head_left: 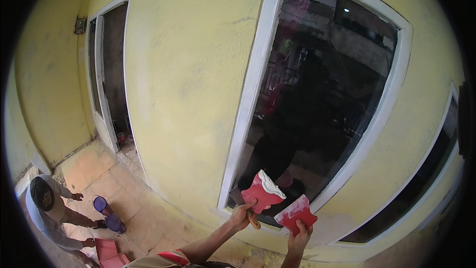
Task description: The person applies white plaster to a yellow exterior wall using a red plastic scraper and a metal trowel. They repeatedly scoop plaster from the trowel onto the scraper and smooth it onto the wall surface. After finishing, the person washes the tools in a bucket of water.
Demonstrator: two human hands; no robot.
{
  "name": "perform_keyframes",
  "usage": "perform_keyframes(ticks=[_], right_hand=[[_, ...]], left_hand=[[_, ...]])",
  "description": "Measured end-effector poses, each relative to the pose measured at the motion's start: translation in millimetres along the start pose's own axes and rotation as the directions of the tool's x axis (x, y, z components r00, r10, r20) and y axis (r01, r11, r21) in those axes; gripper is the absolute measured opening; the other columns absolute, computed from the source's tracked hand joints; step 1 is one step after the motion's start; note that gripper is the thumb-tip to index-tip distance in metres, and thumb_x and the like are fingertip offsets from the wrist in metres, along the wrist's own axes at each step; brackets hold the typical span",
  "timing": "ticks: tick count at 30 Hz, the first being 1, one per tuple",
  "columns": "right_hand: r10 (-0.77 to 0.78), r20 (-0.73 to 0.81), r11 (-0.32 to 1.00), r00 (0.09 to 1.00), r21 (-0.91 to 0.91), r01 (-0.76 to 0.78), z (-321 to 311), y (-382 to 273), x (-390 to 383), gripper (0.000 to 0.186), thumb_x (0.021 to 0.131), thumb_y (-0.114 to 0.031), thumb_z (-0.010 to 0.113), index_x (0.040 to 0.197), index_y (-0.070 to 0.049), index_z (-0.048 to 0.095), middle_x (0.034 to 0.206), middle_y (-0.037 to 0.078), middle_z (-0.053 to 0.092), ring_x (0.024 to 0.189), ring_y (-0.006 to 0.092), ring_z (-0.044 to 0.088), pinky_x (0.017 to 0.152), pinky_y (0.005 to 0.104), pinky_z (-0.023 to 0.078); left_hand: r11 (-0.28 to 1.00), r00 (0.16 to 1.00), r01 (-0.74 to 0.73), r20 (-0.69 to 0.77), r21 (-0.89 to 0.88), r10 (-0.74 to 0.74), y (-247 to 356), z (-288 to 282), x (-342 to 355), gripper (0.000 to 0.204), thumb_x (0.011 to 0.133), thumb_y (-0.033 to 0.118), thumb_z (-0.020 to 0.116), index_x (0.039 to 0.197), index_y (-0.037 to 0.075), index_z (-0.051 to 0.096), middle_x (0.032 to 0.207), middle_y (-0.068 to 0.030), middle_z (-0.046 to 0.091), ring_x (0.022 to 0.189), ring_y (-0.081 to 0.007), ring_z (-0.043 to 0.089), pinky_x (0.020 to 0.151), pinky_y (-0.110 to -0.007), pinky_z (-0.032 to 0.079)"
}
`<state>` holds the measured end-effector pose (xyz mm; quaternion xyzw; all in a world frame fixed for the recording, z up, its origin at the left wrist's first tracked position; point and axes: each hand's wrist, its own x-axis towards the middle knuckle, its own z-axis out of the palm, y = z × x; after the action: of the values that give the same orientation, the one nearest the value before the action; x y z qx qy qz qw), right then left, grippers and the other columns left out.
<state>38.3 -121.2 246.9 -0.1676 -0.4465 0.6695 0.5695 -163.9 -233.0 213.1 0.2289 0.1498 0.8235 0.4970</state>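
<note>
- Left hand [241,217]: grip closed, thumb and fingers clasping a flat red plastic-looking scraper with a curved outline [259,194]; a thick ridge of white paste [270,185] lies along the scraper's upper-right edge.
- Same grip: also has hold of a tool with a brown wooden handle and a grey blade [254,221]; the handle projects below the fingers, the blade to the upper left.
- Right hand [299,236]: grip closed on the lower edge of a second flat red scraper with white smears [300,216]; this scraper is tilted, near the first and apart from it.
- Position: both scrapers are in front of the lower part of a tall dark glass window [322,94] in a white frame [254,69]; the surrounding wall is pale yellow plaster [193,79].
- Lower left: a co-worker in a dark cap [43,193] bends over the orange-tan tiled floor [136,206]; two purple buckets [115,224] and a red tray [105,249] are nearby.
</note>
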Motion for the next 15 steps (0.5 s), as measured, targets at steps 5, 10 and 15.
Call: perform_keyframes(ticks=[5,10,15], right_hand=[[0.116,0.094,0.993,0.989,0.007,-0.117,62.7,18.7,-1.7,0.037,0.081,0.006,0.067,0.116,-0.003,0.06,0.103,0.006,0.066,0.094,0.0212,0.066,0.071,0.0362,0.06],[0.142,0.162,0.99,0.976,-0.017,-0.141,129.0,45.5,-14.6,0.034,0.082,0.005,0.067,0.115,-0.002,0.06,0.104,0.008,0.066,0.093,0.0231,0.067,0.07,0.0413,0.062],[0.113,0.164,0.992,0.98,-0.07,-0.103,181.1,77.1,-27.6,0.034,0.083,0.005,0.066,0.116,0.0,0.06,0.105,0.01,0.066,0.091,0.024,0.068,0.067,0.0397,0.063]], left_hand=[[0.991,0.989,-0.127,-0.073,0.034,0.129,52.9,-21.0,-18.6,0.04,0.101,0.026,0.05,0.13,-0.001,0.049,0.111,-0.0207,0.069,0.082,-0.0251,0.069,0.072,-0.032,0.058],[0.977,0.964,-0.213,-0.157,0.032,0.215,111.7,-44.2,-36.3,0.034,0.101,0.029,0.051,0.12,0.002,0.053,0.104,-0.0189,0.072,0.058,-0.0175,0.061,0.051,-0.027,0.046],[0.97,0.962,-0.241,-0.141,-0.029,0.235,164.4,-71.6,-48.9,0.032,0.098,0.023,0.058,0.121,0.001,0.055,0.105,-0.0225,0.071,0.054,-0.0119,0.056,0.049,-0.025,0.045]])
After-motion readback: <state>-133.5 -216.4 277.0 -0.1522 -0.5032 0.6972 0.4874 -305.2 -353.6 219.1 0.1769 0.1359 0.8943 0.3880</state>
